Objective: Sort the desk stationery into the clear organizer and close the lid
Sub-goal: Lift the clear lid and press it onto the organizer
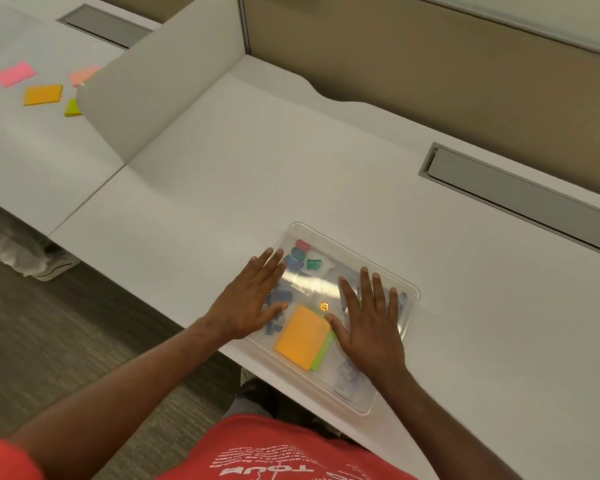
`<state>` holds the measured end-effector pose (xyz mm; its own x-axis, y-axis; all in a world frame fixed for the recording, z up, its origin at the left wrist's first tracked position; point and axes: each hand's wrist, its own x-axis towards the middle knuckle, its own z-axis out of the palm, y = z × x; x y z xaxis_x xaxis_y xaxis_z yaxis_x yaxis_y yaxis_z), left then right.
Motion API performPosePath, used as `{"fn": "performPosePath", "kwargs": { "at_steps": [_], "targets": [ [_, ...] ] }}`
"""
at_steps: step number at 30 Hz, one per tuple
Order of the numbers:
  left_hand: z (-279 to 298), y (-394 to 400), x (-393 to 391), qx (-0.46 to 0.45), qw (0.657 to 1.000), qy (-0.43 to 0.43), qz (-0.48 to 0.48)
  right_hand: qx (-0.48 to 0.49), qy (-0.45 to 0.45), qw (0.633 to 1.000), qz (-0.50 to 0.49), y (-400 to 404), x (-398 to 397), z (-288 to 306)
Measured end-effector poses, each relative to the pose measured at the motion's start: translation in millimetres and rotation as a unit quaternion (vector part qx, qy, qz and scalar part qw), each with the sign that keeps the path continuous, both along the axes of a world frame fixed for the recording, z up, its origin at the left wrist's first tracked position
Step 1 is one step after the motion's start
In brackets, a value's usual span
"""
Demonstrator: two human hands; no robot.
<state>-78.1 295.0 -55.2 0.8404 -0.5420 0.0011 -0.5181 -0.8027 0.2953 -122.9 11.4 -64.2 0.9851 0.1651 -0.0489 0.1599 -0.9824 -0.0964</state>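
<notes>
Both hands lay flat with fingers straight and spread on the lid of the clear organizer (340, 258), holding nothing. The left hand (248, 301) pressed on the organizer's left half, its fingertips reaching toward the far left corner. The right hand (369, 325) pressed on the right half, thumb angled inward toward the middle.

The organizer sat at the near edge of the white desk (291, 168), turned at a slant to that edge, with its lid down over the contents. Seen through the lid between the two hands was an orange sticky-note pad (302, 337) lying over a green pad (323, 351). In the organizer's far left corner were small coloured binder clips (303, 254), red, green and blue. Darker clips showed under the left hand, too blurred to count.

Well left of the organizer, beyond a low divider (146, 109), loose sticky-note pads (42, 95) in pink, orange and yellow-green lay on the neighbouring desk. Right of the organizer, a grey cable hatch (520, 199) was set into the desk.
</notes>
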Motion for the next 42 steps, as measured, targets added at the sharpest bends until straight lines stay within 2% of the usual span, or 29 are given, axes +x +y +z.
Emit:
{"fn": "performPosePath", "kwargs": {
  "at_steps": [6, 9, 18, 26, 42],
  "targets": [
    [0.7, -14.8, 17.0, 0.0, 0.995, -0.1, 0.031, -0.011, 0.003, 1.0, 0.007, 0.3, -1.5, 3.0],
    [-4.0, -23.5, 26.3, 0.001, 0.996, -0.082, 0.035, -0.014, 0.005, 1.0, 0.006, 1.4, -2.3, 5.0],
    [-11.3, -30.0, 70.7, 0.024, 0.998, -0.027, -0.044, -0.019, 0.02, 1.0, -0.001, 4.1, -0.1, 8.3],
    [-21.7, -29.5, 73.3, 0.017, 0.998, -0.031, -0.056, -0.026, 0.03, 0.999, -0.002, 6.2, 1.8, 9.8],
    [-16.0, -28.9, 70.5, 0.069, 0.997, -0.012, -0.041, -0.014, 0.042, 0.999, -0.009, 9.3, -1.0, 24.0]
  ]
}}
